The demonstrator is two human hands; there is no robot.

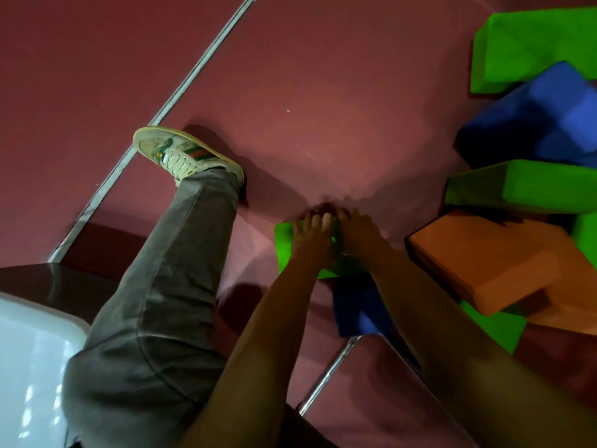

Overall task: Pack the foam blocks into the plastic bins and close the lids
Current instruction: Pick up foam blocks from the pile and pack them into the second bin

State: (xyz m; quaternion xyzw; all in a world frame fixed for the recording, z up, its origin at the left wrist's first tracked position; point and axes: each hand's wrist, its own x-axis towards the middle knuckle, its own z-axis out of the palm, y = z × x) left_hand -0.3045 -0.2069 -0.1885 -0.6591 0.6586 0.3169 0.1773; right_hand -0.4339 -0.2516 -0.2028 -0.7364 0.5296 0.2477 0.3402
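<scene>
Hands meet on a small green foam block (284,240) lying on the maroon floor (323,92). The left hand (311,236) lies over the block's top with its fingers curled past the far edge, and the right hand (360,234) presses against it on the right side, fingers also hooked over the far edge; both grip the block, though blur hides the fingertips. Just behind that block, toward the person, a blue foam block (358,312) lies partly under the right forearm. To the right of the green block sits an orange foam block (484,263), piled with larger green blocks (529,46) and another blue block (533,124). Left of the green block, a leg in grey trousers (155,302) ends in a white sneaker (184,153). Far left of it, a pale plastic bin (29,367) shows at the frame edge.
</scene>
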